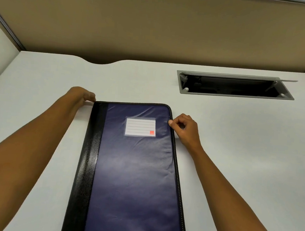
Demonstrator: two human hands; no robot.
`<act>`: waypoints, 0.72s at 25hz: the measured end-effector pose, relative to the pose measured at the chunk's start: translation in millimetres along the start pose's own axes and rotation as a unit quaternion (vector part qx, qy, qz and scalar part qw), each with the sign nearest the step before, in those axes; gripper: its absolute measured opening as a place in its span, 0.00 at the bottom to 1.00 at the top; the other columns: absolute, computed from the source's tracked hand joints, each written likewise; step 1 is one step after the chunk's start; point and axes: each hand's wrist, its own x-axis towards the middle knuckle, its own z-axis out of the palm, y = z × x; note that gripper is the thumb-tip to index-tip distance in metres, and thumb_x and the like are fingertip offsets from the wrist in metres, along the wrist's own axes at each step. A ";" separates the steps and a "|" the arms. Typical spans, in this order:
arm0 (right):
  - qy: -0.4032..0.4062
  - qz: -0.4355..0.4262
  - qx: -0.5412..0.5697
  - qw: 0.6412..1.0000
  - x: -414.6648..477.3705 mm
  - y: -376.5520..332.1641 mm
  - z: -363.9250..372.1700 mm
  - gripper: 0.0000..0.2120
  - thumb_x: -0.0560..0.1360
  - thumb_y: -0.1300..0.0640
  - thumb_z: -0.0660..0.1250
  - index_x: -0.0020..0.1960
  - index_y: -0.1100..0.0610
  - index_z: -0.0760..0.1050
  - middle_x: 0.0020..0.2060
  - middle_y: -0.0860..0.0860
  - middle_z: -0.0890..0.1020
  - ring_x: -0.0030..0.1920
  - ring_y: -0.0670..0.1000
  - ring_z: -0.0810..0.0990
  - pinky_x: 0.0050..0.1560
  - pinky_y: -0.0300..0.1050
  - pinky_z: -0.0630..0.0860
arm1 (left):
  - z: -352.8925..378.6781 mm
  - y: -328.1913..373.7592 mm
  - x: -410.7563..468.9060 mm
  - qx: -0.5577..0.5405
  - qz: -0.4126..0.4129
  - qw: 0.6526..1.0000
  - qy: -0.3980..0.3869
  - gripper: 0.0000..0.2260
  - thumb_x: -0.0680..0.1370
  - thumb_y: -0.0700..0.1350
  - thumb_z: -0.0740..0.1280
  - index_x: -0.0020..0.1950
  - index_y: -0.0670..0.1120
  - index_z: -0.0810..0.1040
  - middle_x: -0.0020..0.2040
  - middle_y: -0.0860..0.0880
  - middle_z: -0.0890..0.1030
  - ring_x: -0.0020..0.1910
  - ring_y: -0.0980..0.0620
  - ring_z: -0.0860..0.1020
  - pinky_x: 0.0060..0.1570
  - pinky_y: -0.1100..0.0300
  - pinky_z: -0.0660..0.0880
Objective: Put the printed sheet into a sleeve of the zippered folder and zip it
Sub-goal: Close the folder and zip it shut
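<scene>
The zippered folder lies closed on the white desk, dark blue with a black spine on its left and a lined label pocket near its top. My left hand rests at the folder's far left corner, fingertips touching the spine's end. At the right edge near the top corner, my right hand pinches thumb against fingers on the zipper; the pull itself is hidden under the fingers. No printed sheet is in sight.
A grey cable hatch with its lid propped open is sunk into the desk at the back right. A brown partition wall stands behind the desk, whose back edge has a curved notch.
</scene>
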 end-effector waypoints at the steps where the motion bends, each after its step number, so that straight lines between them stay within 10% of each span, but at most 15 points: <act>1: -0.001 0.003 -0.002 1.000 0.1 -0.2 -0.1 0.10 0.73 0.59 0.71 0.35 0.59 0.76 0.35 0.52 0.78 0.40 0.51 0.74 0.41 0.41 0.69 | -1.3 -2.0 1.5 -0.017 -0.008 1.000 0.005 0.15 0.77 0.40 0.65 0.30 0.40 0.73 0.30 0.44 0.76 0.37 0.47 0.67 0.35 0.59 0.63; 8: 0.020 0.016 -0.016 1.000 -2.1 0.4 1.4 0.12 0.74 0.54 0.71 0.34 0.59 0.77 0.32 0.50 0.78 0.38 0.50 0.74 0.41 0.47 0.71 | 7.1 -17.4 -11.1 -0.169 0.038 0.984 0.047 0.11 0.74 0.38 0.68 0.33 0.40 0.70 0.32 0.44 0.77 0.28 0.50 0.74 0.32 0.62 0.66; 14: 0.050 0.036 -0.057 0.996 -30.7 -4.8 3.6 0.11 0.76 0.50 0.67 0.39 0.56 0.78 0.37 0.48 0.79 0.41 0.50 0.76 0.43 0.47 0.73 | 31.2 -69.6 -73.6 -0.115 0.160 0.978 0.069 0.13 0.74 0.55 0.69 0.45 0.45 0.80 0.50 0.45 0.81 0.53 0.44 0.77 0.62 0.47 0.69; 18: 0.056 0.043 -0.064 0.995 -92.6 -11.7 -2.0 0.07 0.76 0.51 0.67 0.43 0.55 0.79 0.41 0.48 0.81 0.45 0.50 0.78 0.45 0.43 0.74 | 49.3 -119.1 -142.5 -0.109 0.129 0.977 0.132 0.18 0.74 0.59 0.68 0.55 0.48 0.79 0.51 0.50 0.80 0.54 0.45 0.77 0.59 0.49 0.65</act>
